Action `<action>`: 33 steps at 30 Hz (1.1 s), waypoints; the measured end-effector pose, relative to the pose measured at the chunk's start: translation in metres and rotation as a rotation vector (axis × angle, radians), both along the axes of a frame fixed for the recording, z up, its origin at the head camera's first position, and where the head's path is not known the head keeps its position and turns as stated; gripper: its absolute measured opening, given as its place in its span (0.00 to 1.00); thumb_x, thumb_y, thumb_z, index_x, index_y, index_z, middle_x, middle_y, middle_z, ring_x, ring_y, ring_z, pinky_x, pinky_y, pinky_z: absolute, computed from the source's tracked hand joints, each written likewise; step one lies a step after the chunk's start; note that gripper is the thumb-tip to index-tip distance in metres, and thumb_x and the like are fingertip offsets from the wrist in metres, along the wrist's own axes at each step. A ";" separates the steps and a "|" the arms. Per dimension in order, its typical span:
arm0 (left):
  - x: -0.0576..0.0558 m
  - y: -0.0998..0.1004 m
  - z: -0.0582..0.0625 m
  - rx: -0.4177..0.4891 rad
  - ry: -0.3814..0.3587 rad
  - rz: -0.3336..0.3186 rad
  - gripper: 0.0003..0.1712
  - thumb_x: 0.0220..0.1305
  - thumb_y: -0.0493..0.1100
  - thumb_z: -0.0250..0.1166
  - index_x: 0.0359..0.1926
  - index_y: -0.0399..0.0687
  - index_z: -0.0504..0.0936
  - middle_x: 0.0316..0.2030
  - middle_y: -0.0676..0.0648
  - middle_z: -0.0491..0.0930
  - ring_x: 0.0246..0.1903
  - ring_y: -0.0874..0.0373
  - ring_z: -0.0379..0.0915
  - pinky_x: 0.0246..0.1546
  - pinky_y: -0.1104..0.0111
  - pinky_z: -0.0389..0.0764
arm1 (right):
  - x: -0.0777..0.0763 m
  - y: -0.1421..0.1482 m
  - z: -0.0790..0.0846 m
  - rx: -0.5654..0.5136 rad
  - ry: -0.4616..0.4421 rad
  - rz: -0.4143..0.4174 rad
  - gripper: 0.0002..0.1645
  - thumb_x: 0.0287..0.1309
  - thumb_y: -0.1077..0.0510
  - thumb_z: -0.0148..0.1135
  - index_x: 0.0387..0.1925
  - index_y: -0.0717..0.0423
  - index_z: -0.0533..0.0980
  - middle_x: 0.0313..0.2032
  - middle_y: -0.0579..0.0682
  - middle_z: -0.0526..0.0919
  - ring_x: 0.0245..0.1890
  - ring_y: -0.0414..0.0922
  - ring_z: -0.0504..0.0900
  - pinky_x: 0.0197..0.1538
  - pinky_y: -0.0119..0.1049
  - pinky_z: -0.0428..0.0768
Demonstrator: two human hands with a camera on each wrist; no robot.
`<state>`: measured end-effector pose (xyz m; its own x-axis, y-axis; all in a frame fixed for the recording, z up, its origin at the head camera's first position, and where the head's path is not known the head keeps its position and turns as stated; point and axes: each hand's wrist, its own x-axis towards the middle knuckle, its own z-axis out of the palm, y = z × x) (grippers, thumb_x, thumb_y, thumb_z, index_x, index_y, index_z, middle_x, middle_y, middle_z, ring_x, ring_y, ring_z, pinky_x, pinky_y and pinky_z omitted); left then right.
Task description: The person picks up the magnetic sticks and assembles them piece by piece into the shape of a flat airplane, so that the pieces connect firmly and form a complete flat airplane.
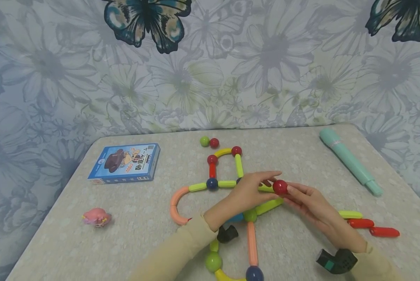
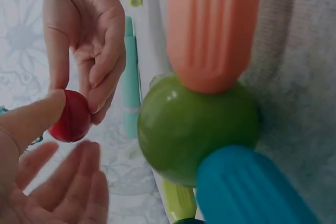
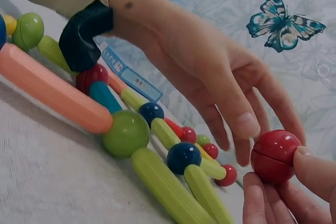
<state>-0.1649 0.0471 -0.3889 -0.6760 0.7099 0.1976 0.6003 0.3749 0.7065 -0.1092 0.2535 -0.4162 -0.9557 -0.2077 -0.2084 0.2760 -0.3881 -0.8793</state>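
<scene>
A glossy red ball (image 1: 280, 187) with a seam around it is pinched between the thumb and fingers of my right hand (image 1: 312, 207). My left hand (image 1: 250, 191) reaches over from the left, its fingers loosely spread and its thumb tip (image 2: 55, 100) right at the ball. Under both hands lies a flat figure of coloured rods and balls. Its green ball (image 3: 126, 134) joins an orange rod (image 1: 252, 244), a blue rod (image 2: 252, 187) and a lime rod (image 1: 269, 206). Another lime rod (image 1: 265, 188) ends close to the held ball in the head view.
Loose lime and red rods (image 1: 361, 223) lie right of my right hand. A green ball (image 1: 204, 141) and a red ball (image 1: 214, 143) sit at the back. A blue box (image 1: 125, 162) and pink toy (image 1: 96, 217) are left; a mint tube (image 1: 350, 162) lies back right.
</scene>
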 end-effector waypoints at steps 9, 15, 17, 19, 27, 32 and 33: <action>0.004 -0.005 -0.010 -0.345 -0.111 0.028 0.21 0.52 0.47 0.72 0.47 0.44 0.83 0.30 0.56 0.79 0.28 0.69 0.71 0.29 0.78 0.71 | -0.003 0.014 -0.008 0.374 -0.028 -0.145 0.34 0.58 0.53 0.64 0.59 0.70 0.66 0.50 0.50 0.75 0.42 0.34 0.78 0.47 0.31 0.74; 0.008 -0.003 -0.013 -0.377 -0.115 0.032 0.16 0.52 0.44 0.72 0.43 0.46 0.85 0.26 0.58 0.76 0.27 0.68 0.69 0.28 0.77 0.70 | -0.003 0.020 -0.018 0.657 -0.019 -0.156 0.42 0.54 0.43 0.65 0.60 0.68 0.66 0.52 0.56 0.77 0.41 0.32 0.77 0.44 0.25 0.74; 0.008 -0.003 -0.012 -0.374 -0.121 0.039 0.16 0.53 0.43 0.72 0.44 0.45 0.84 0.27 0.57 0.77 0.28 0.68 0.70 0.30 0.76 0.70 | -0.003 0.021 -0.020 0.677 -0.003 -0.168 0.41 0.54 0.43 0.65 0.59 0.67 0.68 0.48 0.54 0.80 0.40 0.32 0.78 0.43 0.24 0.74; 0.008 -0.004 -0.013 -0.364 -0.132 0.045 0.16 0.53 0.43 0.72 0.44 0.45 0.84 0.28 0.57 0.77 0.29 0.68 0.70 0.30 0.76 0.71 | -0.003 0.021 -0.021 0.677 0.008 -0.178 0.40 0.54 0.44 0.66 0.58 0.68 0.68 0.45 0.52 0.81 0.39 0.32 0.79 0.42 0.24 0.74; 0.007 -0.007 -0.017 -0.328 -0.153 0.062 0.16 0.54 0.44 0.71 0.44 0.46 0.83 0.29 0.56 0.77 0.29 0.67 0.70 0.29 0.76 0.71 | -0.001 0.019 -0.019 0.740 0.018 -0.182 0.38 0.53 0.44 0.66 0.57 0.68 0.70 0.45 0.54 0.81 0.39 0.33 0.78 0.41 0.24 0.74; 0.008 -0.008 -0.017 -0.300 -0.148 0.063 0.16 0.54 0.44 0.71 0.44 0.46 0.83 0.28 0.57 0.77 0.28 0.68 0.69 0.29 0.76 0.71 | -0.001 0.018 -0.020 0.797 0.029 -0.151 0.39 0.54 0.42 0.65 0.57 0.67 0.71 0.48 0.56 0.80 0.40 0.33 0.76 0.41 0.24 0.73; 0.008 -0.008 -0.017 -0.296 -0.148 0.061 0.16 0.54 0.44 0.71 0.44 0.46 0.83 0.28 0.57 0.77 0.28 0.68 0.69 0.29 0.76 0.71 | -0.001 0.019 -0.020 0.798 0.030 -0.147 0.39 0.54 0.42 0.65 0.57 0.67 0.71 0.48 0.56 0.79 0.41 0.34 0.75 0.41 0.25 0.73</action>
